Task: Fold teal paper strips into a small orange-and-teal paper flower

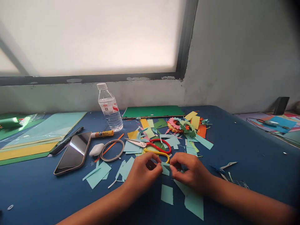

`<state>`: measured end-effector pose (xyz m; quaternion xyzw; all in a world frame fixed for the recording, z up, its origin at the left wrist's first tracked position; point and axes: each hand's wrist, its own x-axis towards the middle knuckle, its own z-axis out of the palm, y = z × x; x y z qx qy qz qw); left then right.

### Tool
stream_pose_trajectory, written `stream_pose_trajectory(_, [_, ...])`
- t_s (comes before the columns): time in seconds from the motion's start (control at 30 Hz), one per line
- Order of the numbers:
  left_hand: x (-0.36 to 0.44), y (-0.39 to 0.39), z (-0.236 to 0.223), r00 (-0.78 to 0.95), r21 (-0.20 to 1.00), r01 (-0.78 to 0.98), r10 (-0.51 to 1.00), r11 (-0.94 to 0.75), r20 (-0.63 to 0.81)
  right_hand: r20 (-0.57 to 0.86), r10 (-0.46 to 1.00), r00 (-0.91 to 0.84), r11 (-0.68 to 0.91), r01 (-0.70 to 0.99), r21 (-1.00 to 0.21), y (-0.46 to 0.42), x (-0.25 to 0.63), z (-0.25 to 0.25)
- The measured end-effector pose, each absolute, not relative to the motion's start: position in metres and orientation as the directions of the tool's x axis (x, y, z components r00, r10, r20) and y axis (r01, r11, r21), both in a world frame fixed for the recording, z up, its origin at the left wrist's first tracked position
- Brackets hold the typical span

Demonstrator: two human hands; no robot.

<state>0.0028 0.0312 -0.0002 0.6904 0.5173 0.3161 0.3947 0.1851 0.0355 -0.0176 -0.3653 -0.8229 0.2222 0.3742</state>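
Note:
Between my two hands is a small piece of light green paper [165, 169]. My left hand [146, 170] pinches its left edge, and my right hand [188, 170] pinches the right edge. Just beyond my fingers lie scissors [140, 143] with one red and one yellow handle, blades pointing left. A loose green paper square [167, 194] rests on the table below the hands. Larger light green paper [194, 203] lies partly hidden under my right hand. More cut scraps [99, 175] are left of my left hand.
On the blue table [77, 200] stand a water bottle [110, 109] and lie a phone [73, 153], glue stick [102, 133], tape ring [112, 150], white earbud case [96, 150] and black pen [67, 141]. Scalloped paper rings [175, 124] sit among coloured scraps. A green board [153, 111] lies at the wall.

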Motion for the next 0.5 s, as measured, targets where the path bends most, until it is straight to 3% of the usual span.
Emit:
stream_pose_trajectory(0.17, [0.0022,0.0304,0.0028,0.358,0.855,0.468,0.933,-0.223,0.048,0.439,0.754,-0.488,0.647,0.436,-0.626,0.0381,0.185,-0.017])
stream_pose_trajectory(0.5, [0.0033,0.028,-0.0066,0.346,0.763,0.513,0.908,-0.393,0.235,0.5,0.706,-0.501,0.706,0.442,-0.554,0.0357,0.1791,-0.0192])
